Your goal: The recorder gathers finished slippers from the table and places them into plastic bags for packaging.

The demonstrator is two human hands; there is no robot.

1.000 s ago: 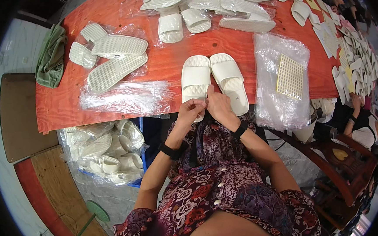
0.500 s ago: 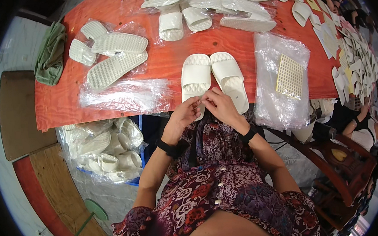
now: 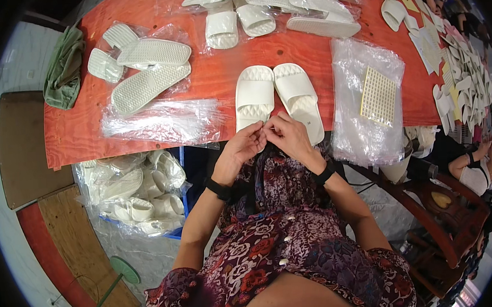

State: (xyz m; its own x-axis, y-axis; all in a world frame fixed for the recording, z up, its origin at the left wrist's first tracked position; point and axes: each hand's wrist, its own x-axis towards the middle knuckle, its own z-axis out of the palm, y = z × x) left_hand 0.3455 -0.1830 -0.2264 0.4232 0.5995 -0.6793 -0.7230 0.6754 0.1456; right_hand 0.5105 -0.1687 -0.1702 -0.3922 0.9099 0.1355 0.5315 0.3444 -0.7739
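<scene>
A pair of white slippers lies side by side at the table's near edge, the left slipper [image 3: 255, 94] and the right slipper [image 3: 295, 87] with toes pointing away from me. My left hand [image 3: 240, 153] is closed in a pinch over the left slipper's heel. Against it, fingertips nearly touching, my right hand [image 3: 291, 140] pinches too, between the two heels. Whatever sits between the fingertips is too small to make out. A small dark mark shows on the right slipper's heel. To the right, a yellow-edged sheet of small stickers [image 3: 378, 96] rests on a stack of clear plastic bags [image 3: 365, 139].
Bagged slippers [image 3: 153, 54] and a pile of clear plastic sleeves [image 3: 161, 124] lie left on the red table [image 3: 207, 82]; more bagged slippers [image 3: 328, 25] are at the back. A blue crate [image 3: 183, 180] of slippers stands below. At right are a wooden chair [image 3: 433, 214] and other people.
Both hands stay pinched together over the heels, with only small finger movement. A small dark mark on the right slipper's heel shows more plainly now. The view has shifted slightly.
</scene>
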